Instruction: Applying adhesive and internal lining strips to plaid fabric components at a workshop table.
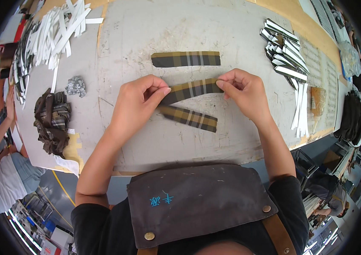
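Note:
My left hand and my right hand pinch the two ends of a brown and grey plaid fabric strip just above the worn grey table top. A second plaid strip lies on the table below it, its left end tucked under my left fingers. A third plaid strip lies flat a little farther away, touched by neither hand.
A heap of plaid strips and a crumpled grey lump lie at the left. White strips are piled at the far left, more white and dark strips at the right. Another person stands at the left edge.

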The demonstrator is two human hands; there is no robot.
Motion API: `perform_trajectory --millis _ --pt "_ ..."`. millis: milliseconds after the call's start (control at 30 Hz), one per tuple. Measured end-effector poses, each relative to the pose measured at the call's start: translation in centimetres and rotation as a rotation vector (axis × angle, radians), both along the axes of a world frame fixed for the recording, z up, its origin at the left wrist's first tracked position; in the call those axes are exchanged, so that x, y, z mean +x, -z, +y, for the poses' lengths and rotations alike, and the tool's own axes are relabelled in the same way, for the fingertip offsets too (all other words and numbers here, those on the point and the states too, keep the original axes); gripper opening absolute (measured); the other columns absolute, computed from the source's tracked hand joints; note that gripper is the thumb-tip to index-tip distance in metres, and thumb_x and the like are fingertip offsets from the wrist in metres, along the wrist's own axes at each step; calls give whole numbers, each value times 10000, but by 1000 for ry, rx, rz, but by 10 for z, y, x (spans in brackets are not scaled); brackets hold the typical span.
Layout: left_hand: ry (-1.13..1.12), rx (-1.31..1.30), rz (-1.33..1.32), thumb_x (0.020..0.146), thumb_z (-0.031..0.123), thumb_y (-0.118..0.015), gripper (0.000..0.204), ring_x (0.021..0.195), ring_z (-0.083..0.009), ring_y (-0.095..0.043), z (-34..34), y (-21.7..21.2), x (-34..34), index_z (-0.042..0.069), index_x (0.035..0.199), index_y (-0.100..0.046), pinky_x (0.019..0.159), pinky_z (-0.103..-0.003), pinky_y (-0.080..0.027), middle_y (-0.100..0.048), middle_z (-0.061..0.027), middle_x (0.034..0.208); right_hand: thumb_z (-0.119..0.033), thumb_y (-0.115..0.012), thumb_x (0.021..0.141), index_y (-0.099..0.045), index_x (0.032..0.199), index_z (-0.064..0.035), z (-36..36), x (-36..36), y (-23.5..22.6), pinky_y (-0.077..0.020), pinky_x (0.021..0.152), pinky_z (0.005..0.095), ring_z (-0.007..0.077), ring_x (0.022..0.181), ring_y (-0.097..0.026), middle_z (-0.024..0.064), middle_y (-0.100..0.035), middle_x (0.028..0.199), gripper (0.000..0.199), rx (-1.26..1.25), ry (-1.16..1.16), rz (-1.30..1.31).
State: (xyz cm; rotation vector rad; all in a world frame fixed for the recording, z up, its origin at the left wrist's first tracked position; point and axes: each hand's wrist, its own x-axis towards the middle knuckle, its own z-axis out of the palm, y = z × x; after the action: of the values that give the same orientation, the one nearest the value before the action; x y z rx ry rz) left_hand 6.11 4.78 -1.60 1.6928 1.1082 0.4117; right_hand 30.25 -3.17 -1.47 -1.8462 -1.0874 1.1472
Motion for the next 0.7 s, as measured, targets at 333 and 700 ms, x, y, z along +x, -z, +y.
perform_trajectory --millis 333,700 --pt "-98 246 99 866 69 -691 83 549 -62 -475 12 11 13 30 933 -663 498 -229 -375 -593 -39 653 -32 -665 817 -683 845 0 12 -5 15 -521 572 288 193 547 -638 113 -693 711 47 254 -21 -471" --pt "345 958 111 746 3 -713 293 1083 -280 -612 -9 29 13 -8 1037 -681 850 -365 -523 -657 -135 1120 12 -644 753 -659 1092 -17 0 -22 28 -505 912 365 258 1143 -586 98 -624 1210 340 636 -485 -820"
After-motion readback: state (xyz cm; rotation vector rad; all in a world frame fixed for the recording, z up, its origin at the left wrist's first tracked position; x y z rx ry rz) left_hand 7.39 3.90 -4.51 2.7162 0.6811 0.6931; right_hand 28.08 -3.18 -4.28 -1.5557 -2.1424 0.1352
